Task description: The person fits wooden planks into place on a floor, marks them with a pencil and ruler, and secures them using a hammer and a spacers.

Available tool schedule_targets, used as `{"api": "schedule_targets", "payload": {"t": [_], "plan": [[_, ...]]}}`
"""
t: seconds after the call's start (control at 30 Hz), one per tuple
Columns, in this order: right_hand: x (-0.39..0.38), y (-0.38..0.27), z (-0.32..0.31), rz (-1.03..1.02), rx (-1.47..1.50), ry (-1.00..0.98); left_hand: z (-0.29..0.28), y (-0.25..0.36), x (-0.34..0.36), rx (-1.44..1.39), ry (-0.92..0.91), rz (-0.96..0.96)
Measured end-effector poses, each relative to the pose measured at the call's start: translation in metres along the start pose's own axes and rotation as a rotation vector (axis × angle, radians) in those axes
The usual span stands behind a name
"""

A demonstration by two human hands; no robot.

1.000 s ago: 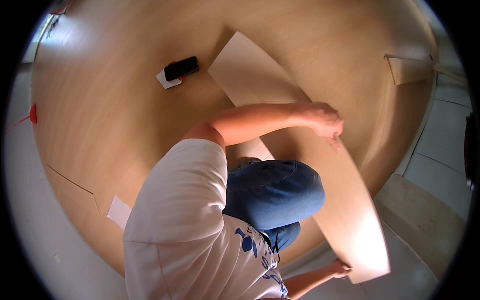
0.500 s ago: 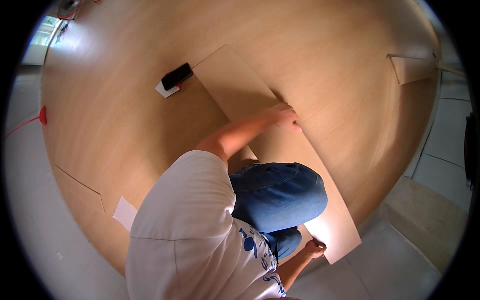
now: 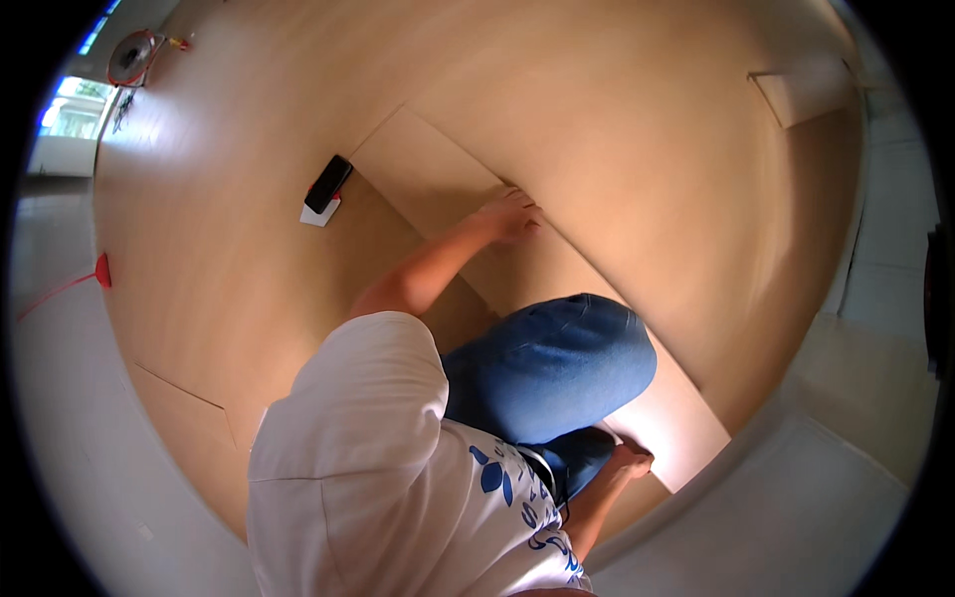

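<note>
A long, flat, light-brown board (image 3: 587,284) lies slantwise across the brown sheet surface. My left hand (image 3: 512,215) rests on the board's far long edge, its fingers bent over that edge. Low in the picture, my right hand (image 3: 631,461) grips the near long edge close to the board's lower right end, its fingers closed; its fingertips are partly hidden. My jeans-clad knee (image 3: 567,363) covers the middle of the board. Beyond my left forearm, a black phone (image 3: 329,184) lies on a small white piece of paper (image 3: 316,216).
Brown sheeting (image 3: 259,239) spreads widely around me, with a cut-out gap line at the lower left. A raised piece of board (image 3: 804,98) stands at the far right. A round fan-like object (image 3: 132,58) sits at the upper left, and a red object with a cord (image 3: 102,271) at the left rim.
My left hand has slid toward the upper left along the board's far edge. The right hand keeps its grip near the lower end. The whole view has shifted and turned slightly.
</note>
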State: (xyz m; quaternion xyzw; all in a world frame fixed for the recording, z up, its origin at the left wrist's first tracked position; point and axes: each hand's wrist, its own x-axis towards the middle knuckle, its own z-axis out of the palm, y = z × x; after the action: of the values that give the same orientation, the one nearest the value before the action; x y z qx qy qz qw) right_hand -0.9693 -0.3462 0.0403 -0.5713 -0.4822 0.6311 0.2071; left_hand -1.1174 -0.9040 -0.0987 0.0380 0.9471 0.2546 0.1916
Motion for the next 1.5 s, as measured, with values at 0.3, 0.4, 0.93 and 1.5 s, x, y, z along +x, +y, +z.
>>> {"api": "schedule_targets", "payload": {"t": [0.3, 0.4, 0.93, 1.5], "plan": [[0.072, 0.023, -0.003, 0.072, 0.140, 0.027, 0.004, -0.016, -0.140, -0.091, 0.037, -0.614], [0.113, 0.029, -0.012, 0.122, 0.188, -0.047, 0.015, -0.023, -0.160, -0.070, 0.115, -0.703], [0.162, 0.045, -0.042, 0.319, -0.020, -0.645, 0.023, -0.057, -0.164, 0.161, 0.249, -0.883], [0.155, 0.027, 0.057, 0.210, -0.264, -0.213, 0.035, -0.056, -0.125, 0.171, 0.558, -0.706]]}}
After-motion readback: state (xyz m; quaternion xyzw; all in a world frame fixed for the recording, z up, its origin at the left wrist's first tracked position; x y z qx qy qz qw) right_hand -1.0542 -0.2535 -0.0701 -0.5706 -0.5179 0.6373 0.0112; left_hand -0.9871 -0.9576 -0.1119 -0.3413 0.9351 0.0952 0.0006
